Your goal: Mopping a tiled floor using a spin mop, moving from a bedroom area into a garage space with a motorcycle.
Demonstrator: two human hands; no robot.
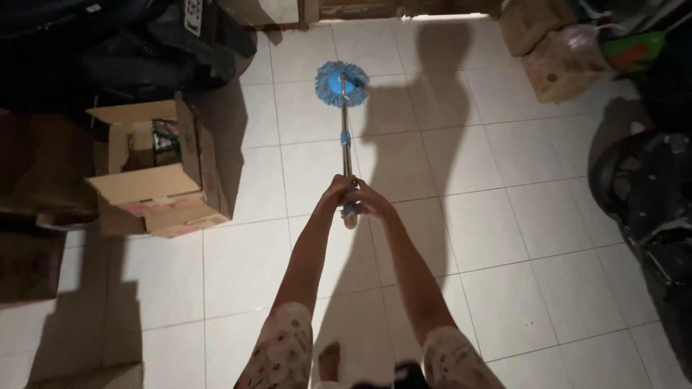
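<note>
Mopping is the step in hand: both hands grip one mop at the near end of its pole, and the mop head [341,83] rests on the white tiled floor [548,238], well ahead of the person.

Positions are given relative to the mop pole [347,148], from left to right.

1. Far left of the pole: an open cardboard box [160,173] stands on the floor with its flaps spread. Dark bundles lie behind it in shadow; their kind cannot be told.
2. Just left of the pole: the left hand [334,196] is clenched around the grip, arm extended.
3. On the pole's line: the blue, round, fringed mop head sits at the far end; the metal shaft runs back to the hands, its blue end cap just below them.
4. Just right of the pole: the right hand [370,203] is clenched around the same grip, touching the left hand.
5. Far right of the pole: brown boxes [551,54] stand at the top edge, and a dark bulky object [649,194] stands nearer.

Judgement: the next stroke calls for a firm two-handed hold, with the head kept flat on the tiles and clear of the cardboard box.
</note>
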